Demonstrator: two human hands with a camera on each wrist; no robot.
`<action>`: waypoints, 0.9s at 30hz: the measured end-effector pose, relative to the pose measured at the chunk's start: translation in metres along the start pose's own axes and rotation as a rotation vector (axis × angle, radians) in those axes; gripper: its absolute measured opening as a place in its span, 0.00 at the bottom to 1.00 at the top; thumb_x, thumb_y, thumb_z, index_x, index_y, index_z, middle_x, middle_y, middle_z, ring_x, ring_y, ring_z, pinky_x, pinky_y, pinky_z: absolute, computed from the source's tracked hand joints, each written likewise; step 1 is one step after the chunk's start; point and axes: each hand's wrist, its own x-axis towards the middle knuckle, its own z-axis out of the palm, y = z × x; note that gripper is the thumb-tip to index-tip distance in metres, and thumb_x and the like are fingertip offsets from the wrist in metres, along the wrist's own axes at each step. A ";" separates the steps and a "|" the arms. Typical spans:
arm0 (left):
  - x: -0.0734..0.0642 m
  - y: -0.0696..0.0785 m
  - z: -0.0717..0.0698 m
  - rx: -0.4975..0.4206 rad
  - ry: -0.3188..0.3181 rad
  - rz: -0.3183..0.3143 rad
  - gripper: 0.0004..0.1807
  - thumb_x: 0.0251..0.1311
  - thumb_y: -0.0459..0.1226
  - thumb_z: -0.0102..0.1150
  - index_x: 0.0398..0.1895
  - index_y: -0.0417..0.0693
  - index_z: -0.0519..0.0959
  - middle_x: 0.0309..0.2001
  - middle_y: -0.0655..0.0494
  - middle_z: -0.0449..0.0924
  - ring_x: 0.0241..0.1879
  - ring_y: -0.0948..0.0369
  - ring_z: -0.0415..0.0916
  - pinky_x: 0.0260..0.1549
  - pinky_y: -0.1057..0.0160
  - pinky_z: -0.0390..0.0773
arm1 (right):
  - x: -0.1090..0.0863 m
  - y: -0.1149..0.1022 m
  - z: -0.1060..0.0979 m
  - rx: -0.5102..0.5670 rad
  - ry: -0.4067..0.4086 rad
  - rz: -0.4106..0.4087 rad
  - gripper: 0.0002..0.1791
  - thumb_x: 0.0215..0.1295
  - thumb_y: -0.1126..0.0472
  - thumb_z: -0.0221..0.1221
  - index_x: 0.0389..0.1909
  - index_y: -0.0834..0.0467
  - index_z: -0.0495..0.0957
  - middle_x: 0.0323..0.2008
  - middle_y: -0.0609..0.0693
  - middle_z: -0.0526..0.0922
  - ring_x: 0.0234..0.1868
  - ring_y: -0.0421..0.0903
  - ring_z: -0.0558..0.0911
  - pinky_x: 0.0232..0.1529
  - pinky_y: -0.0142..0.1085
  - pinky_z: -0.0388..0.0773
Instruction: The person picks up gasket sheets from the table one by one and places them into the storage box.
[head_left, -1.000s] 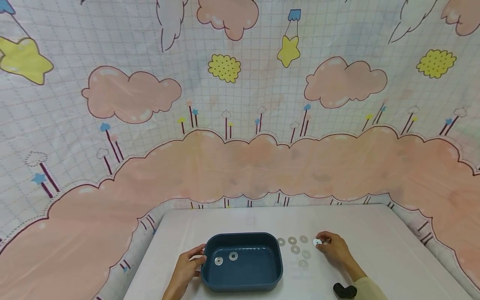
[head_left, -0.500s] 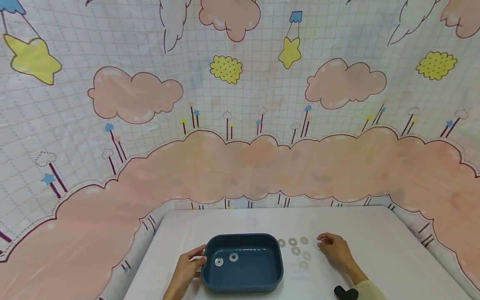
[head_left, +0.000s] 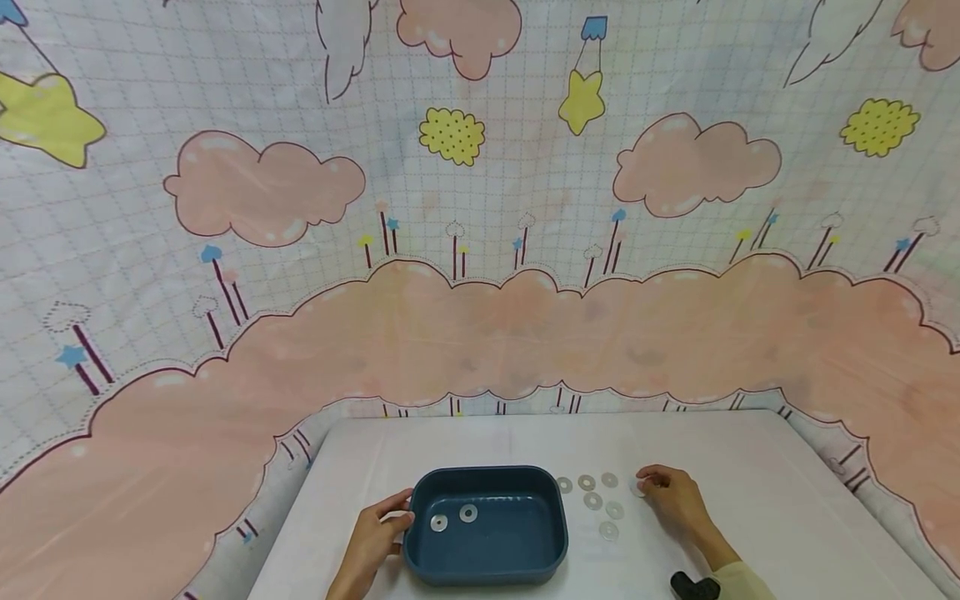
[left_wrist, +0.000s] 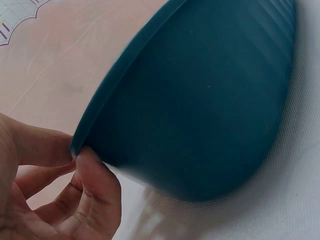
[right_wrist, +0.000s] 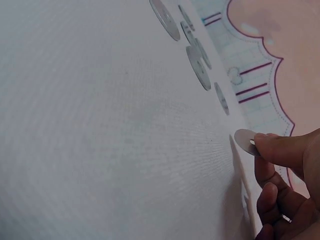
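Note:
A dark blue rectangular plastic basin [head_left: 487, 575] stands on the table, with two flat metal washers inside, a washer [head_left: 438, 523] at the left and a second washer [head_left: 468, 513] beside it. At its left end my left hand [head_left: 369, 533] pinches the rim between thumb and finger, as the left wrist view shows closely. Right of the basin, my right hand [head_left: 675, 502] pinches a washer [right_wrist: 245, 141] by its edge between thumb and fingertip. That washer is tilted in the right wrist view; whether it touches the tabletop I cannot tell.
Several loose washers [head_left: 592, 501] lie flat between the basin and my right hand. They rest on a white-covered table [head_left: 787, 517]. A patterned cloth [head_left: 480, 333] with clouds and stars hangs behind it. A black strap piece [head_left: 694, 587] sits at my right wrist.
The washer in my right hand has turned, from a bright face toward the head camera to a faint, mostly hidden one. The left hand and basin stay in place.

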 end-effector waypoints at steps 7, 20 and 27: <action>0.001 -0.001 0.001 -0.005 0.001 0.000 0.26 0.60 0.30 0.58 0.64 0.40 0.74 0.49 0.45 0.73 0.37 0.59 0.73 0.27 0.60 0.79 | 0.001 -0.002 -0.001 0.032 0.022 -0.003 0.08 0.60 0.65 0.63 0.39 0.61 0.85 0.28 0.48 0.82 0.30 0.40 0.73 0.32 0.32 0.68; 0.002 -0.002 0.000 -0.002 0.002 -0.006 0.26 0.60 0.31 0.58 0.64 0.40 0.74 0.50 0.45 0.74 0.38 0.58 0.74 0.27 0.59 0.78 | -0.008 -0.027 -0.003 0.082 -0.004 0.011 0.09 0.63 0.61 0.63 0.42 0.59 0.85 0.39 0.53 0.86 0.36 0.42 0.79 0.34 0.33 0.74; 0.002 -0.003 -0.001 0.000 -0.004 -0.001 0.26 0.60 0.31 0.58 0.64 0.40 0.74 0.49 0.45 0.74 0.38 0.58 0.74 0.28 0.59 0.79 | -0.011 -0.042 -0.005 0.157 -0.001 0.028 0.09 0.63 0.62 0.62 0.43 0.60 0.84 0.36 0.53 0.85 0.33 0.44 0.82 0.27 0.32 0.74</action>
